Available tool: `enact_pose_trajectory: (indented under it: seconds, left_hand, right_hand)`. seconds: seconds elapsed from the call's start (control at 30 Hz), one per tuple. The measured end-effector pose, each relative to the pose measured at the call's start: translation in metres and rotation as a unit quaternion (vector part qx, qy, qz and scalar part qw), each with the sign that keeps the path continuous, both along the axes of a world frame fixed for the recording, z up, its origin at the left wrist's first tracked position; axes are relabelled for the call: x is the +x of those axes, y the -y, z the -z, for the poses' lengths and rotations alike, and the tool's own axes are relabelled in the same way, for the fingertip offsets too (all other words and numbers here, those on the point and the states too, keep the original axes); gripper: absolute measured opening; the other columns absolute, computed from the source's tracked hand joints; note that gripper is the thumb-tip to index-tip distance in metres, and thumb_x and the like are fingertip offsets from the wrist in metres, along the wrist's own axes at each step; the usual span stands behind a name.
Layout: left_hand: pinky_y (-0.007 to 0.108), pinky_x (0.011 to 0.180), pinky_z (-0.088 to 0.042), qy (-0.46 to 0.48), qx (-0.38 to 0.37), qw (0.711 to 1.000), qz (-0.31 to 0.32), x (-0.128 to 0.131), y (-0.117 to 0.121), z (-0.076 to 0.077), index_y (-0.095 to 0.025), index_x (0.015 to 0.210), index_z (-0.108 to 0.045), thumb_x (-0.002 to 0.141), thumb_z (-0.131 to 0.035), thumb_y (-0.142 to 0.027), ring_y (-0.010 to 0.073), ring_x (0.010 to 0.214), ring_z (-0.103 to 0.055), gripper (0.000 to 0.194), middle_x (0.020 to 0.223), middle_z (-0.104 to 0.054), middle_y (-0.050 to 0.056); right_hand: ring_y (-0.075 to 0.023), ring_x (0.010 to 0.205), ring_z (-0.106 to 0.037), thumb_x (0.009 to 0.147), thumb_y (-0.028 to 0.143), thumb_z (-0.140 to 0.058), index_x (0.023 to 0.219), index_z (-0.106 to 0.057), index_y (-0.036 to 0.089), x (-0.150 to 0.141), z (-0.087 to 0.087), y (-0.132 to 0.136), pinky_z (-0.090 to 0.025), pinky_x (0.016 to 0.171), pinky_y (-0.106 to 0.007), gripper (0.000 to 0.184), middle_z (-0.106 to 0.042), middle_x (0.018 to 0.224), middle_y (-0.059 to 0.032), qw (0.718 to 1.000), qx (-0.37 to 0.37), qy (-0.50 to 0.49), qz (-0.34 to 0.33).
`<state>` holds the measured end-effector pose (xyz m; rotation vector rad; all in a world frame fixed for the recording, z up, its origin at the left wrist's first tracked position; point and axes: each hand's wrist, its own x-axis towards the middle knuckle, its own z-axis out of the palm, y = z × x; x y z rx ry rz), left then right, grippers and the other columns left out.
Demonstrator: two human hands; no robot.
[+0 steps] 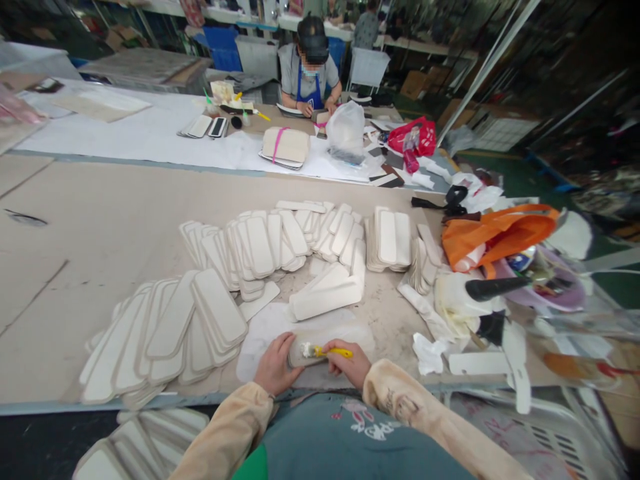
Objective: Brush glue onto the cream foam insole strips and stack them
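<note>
In front of me, a flat pale panel with rounded corners (320, 339) lies on a white sheet (257, 333). My left hand (276, 365) grips its left end, thumb along the near edge and fingers on the far side. A small brush with a yellow handle (340, 352) is held in my right hand (353, 363), with its bristles down on the panel. White paste clings around the bristles (309, 349). Just beyond the sheet, some loose panels (325, 297) overlap each other.
Fanned stacks of panels spread left (170, 327) and behind (255, 243); a squarer pile (389, 237) stands back right. An orange bag (495, 233), purple basin (560, 287), white container (453, 300) and crumpled paper (429, 353) crowd the right. A co-worker (310, 73) sits across.
</note>
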<state>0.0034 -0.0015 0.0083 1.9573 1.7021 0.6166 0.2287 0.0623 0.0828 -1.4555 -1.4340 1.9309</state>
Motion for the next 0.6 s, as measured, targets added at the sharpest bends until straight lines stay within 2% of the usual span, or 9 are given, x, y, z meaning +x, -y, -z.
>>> enact_pose_trajectory:
  seconds: [0.13,0.3,0.47,0.6]
  left_hand:
    - [0.048,0.099,-0.045,-0.002,-0.01,1.0,-0.002,0.001,0.0,-0.002,-0.017,0.128,-0.042,0.066,-0.066,-0.031,0.03,0.117,-0.05,0.068,0.128,-0.049,0.016]
    - [0.047,0.097,-0.046,-0.003,-0.012,1.0,0.0,0.001,-0.003,-0.007,-0.017,0.126,-0.044,0.067,-0.065,-0.031,0.03,0.116,-0.051,0.065,0.127,-0.05,0.015]
    - [0.046,0.099,-0.045,-0.015,-0.014,1.0,0.0,0.001,-0.002,-0.006,-0.016,0.127,-0.044,0.068,-0.065,-0.033,0.0293,0.117,-0.05,0.065,0.127,-0.049,0.015]
    - [0.046,0.1,-0.045,-0.018,-0.018,1.0,0.001,0.0,0.001,-0.002,-0.016,0.127,-0.044,0.066,-0.067,-0.032,0.0294,0.119,-0.049,0.067,0.128,-0.049,0.015]
  right_hand:
    - [-0.0079,0.044,-0.048,0.078,0.026,-0.053,0.087,-0.063,0.017,0.009,-0.006,-0.001,-0.042,0.046,-0.018,0.017,-0.057,0.05,0.0042,1.0,0.003,-0.002,0.018]
    - [-0.0077,0.045,-0.05,0.076,0.024,-0.053,0.088,-0.064,0.018,0.001,-0.001,0.004,-0.045,0.049,-0.018,0.018,-0.058,0.052,0.005,0.999,-0.02,-0.025,-0.038]
    - [-0.0078,0.044,-0.049,0.078,0.025,-0.052,0.087,-0.065,0.018,0.005,-0.002,0.003,-0.044,0.047,-0.018,0.017,-0.056,0.049,0.0052,1.0,0.019,0.005,0.0]
    - [-0.0081,0.046,-0.051,0.077,0.027,-0.054,0.088,-0.064,0.017,-0.005,-0.003,0.002,-0.045,0.05,-0.019,0.018,-0.059,0.053,0.0042,0.998,-0.025,-0.052,0.0]
